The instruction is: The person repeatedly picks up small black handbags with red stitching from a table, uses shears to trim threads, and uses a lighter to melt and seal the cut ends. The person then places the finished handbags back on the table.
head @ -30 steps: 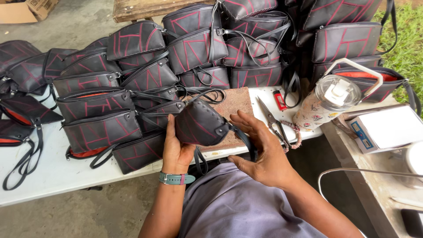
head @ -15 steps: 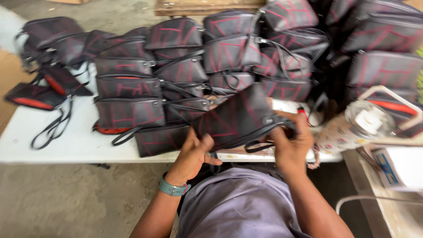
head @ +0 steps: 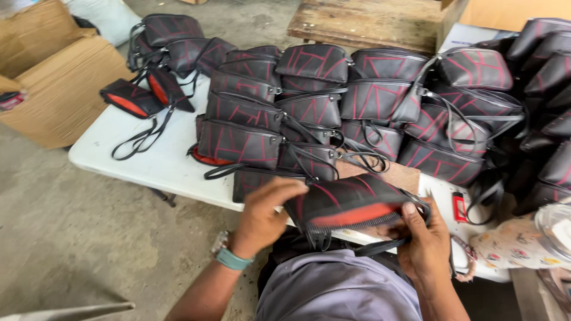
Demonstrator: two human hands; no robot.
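Observation:
Both my hands hold a black pouch [head: 348, 202] with red stitched lines and an orange lining showing along its open zip. My left hand [head: 267, 214], with a teal watch on the wrist, grips its left end from above. My right hand [head: 423, 241] grips the right end by the zip, and the pouch's black strap passes under that hand. The pouch is just above the white table's [head: 148, 163] near edge, in front of a large stack of matching pouches [head: 333, 107].
A second group of pouches [head: 160, 56], some open with orange lining, lies at the table's far left. A cardboard box [head: 53, 83] stands on the concrete floor to the left. A red lighter [head: 459, 207] and a patterned jar [head: 523, 244] sit at right. A wooden pallet [head: 363, 21] lies beyond.
The view has swung left, so more of the table's left end and the cardboard box show. The pouch has turned in my hands, with its orange open edge now facing me.

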